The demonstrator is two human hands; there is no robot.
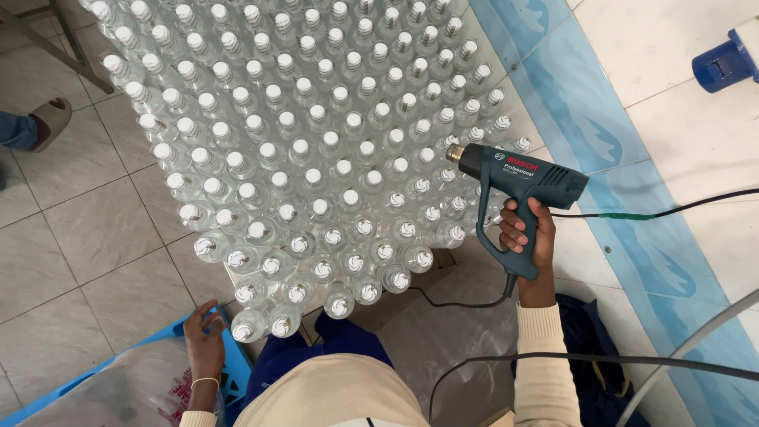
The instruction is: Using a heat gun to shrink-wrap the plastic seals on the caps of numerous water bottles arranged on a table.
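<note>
My right hand (528, 237) grips the handle of a dark teal heat gun (518, 178). Its nozzle points left at the right edge of a large block of clear capped bottles (316, 158) standing upright on the floor. The gun's black cord (656, 213) runs off to the right. My left hand (204, 336) rests on the rim of a blue crate (233, 356) at lower left, close to the nearest corner bottles. A bangle sits on that wrist.
A clear plastic bag (118, 391) lies in the crate. A blue patterned strip (601, 142) crosses the tiled floor on the right. Another person's sandalled foot (47, 122) shows at far left. A blue object (723, 63) sits top right. Cables cross lower right.
</note>
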